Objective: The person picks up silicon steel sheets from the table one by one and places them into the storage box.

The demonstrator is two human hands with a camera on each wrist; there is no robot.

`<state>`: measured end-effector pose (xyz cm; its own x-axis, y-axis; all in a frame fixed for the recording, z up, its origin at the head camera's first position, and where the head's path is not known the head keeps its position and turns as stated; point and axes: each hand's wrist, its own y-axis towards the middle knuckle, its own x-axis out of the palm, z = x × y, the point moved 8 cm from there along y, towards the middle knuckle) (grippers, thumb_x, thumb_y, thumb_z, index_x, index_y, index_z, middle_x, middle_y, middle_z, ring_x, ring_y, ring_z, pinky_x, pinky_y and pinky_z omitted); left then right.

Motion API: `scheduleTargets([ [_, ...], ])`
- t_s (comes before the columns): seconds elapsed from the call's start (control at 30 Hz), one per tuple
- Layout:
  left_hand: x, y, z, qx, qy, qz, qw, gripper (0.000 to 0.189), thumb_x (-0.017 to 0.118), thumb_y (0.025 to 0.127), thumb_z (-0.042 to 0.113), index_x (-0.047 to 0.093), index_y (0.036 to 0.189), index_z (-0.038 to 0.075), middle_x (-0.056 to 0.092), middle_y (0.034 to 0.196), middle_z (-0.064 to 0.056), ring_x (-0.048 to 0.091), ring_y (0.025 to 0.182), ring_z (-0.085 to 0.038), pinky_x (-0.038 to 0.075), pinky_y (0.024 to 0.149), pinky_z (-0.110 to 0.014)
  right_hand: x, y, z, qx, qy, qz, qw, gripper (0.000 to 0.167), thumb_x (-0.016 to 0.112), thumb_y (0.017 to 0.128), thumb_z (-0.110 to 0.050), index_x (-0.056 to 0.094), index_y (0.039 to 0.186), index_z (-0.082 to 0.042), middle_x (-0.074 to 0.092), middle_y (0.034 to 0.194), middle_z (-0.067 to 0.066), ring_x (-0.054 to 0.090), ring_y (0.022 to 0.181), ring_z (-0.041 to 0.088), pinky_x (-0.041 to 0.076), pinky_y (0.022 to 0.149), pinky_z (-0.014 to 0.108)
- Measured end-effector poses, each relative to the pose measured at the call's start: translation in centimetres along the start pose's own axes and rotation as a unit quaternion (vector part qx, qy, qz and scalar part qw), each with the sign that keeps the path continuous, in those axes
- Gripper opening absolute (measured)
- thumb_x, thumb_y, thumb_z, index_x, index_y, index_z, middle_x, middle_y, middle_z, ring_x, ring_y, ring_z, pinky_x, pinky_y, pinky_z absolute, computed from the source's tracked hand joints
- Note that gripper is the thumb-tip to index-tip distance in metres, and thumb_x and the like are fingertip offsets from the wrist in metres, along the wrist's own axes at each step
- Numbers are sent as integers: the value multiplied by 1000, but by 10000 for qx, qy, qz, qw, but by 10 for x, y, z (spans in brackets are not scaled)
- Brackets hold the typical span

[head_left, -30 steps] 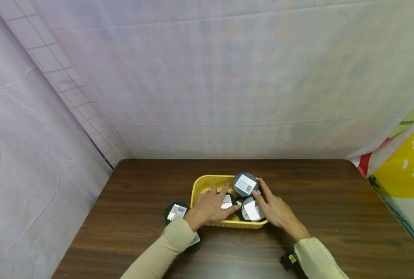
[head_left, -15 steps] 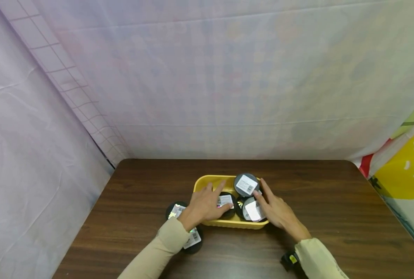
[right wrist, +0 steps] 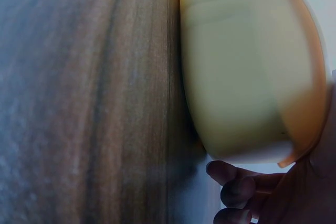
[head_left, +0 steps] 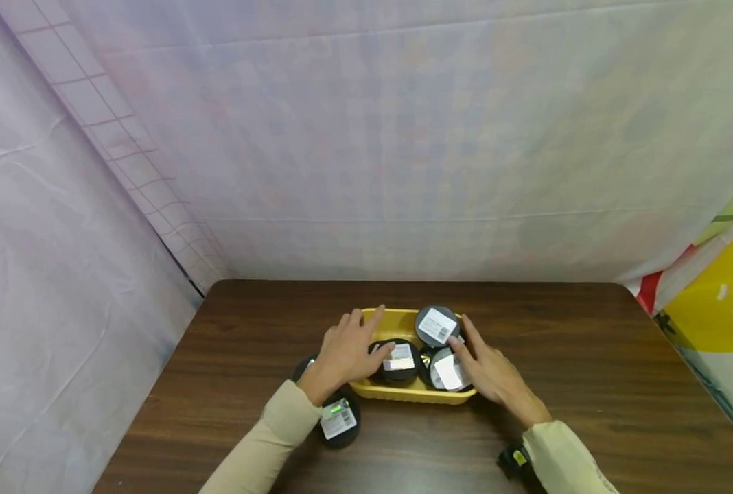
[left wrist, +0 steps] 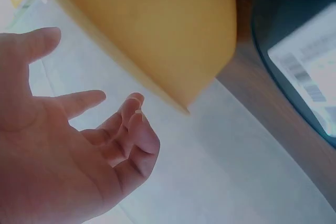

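A yellow plastic basket (head_left: 412, 396) sits on the table with several flat round dark discs inside. White labels mark a black disc (head_left: 401, 363), a grey disc (head_left: 436, 325) at the back and a shiny-topped disc (head_left: 448, 370) at the front. My left hand (head_left: 344, 351) hovers at the basket's left end, fingers loosely spread and holding nothing, thumb over the black disc. My right hand (head_left: 495, 376) grips the basket's right end, thumb over the rim beside the grey disc. In the right wrist view its fingers (right wrist: 239, 190) bend round the outside of the basket (right wrist: 236, 66).
On the table (head_left: 589, 370), a labelled black disc (head_left: 338, 420) lies in front of the basket's left end. Another disc (head_left: 301, 368) is mostly hidden by my left wrist. A small black object (head_left: 512, 461) shows beside my right sleeve. White cloth (head_left: 403, 171) hangs behind.
My left hand has drawn back leftward from over the black disc to the basket's left rim, exposing that disc. The basket has shifted slightly right; my right hand stays almost still.
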<state>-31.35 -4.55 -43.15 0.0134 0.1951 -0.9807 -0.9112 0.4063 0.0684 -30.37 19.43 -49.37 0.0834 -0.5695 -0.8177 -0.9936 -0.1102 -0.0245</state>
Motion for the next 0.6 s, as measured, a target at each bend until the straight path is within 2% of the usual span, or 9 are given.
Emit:
scheduleTargets([
  [0.13, -7, -2, -8, -41, 17, 253, 9997, 73, 49, 97, 58, 29, 158, 23, 53, 124, -15, 52, 103, -26, 49, 74, -40, 0, 0, 0, -3, -13, 6, 10000, 75, 23, 102, -64, 5, 161, -21, 43, 143, 34, 49, 122, 56, 41, 94, 66],
  [0.27, -12, -3, -17, -147, -91, 432, 9989, 73, 49, 97, 58, 31, 157, 22, 54, 123, -15, 53, 105, -27, 50, 76, -41, 0, 0, 1, 4, -2, 18, 10000, 75, 23, 102, -64, 6, 161, -21, 43, 144, 34, 49, 123, 56, 41, 94, 66],
  [0.43, -14, -6, -27, -361, -182, 408, 9984, 73, 48, 98, 58, 28, 158, 22, 53, 121, -14, 52, 101, -25, 48, 73, -40, 0, 1, 2, -15, 8, 32, 10000, 75, 24, 102, -64, 6, 161, -21, 44, 143, 34, 49, 123, 56, 41, 94, 66],
  [0.6, -17, -9, -36, -441, -82, 474, 9979, 72, 48, 98, 58, 29, 157, 21, 54, 121, -15, 52, 101, -26, 49, 72, -40, 0, 1, 1, -15, 8, 26, 10000, 75, 24, 102, -64, 6, 161, -21, 45, 142, 35, 50, 122, 56, 42, 93, 66],
])
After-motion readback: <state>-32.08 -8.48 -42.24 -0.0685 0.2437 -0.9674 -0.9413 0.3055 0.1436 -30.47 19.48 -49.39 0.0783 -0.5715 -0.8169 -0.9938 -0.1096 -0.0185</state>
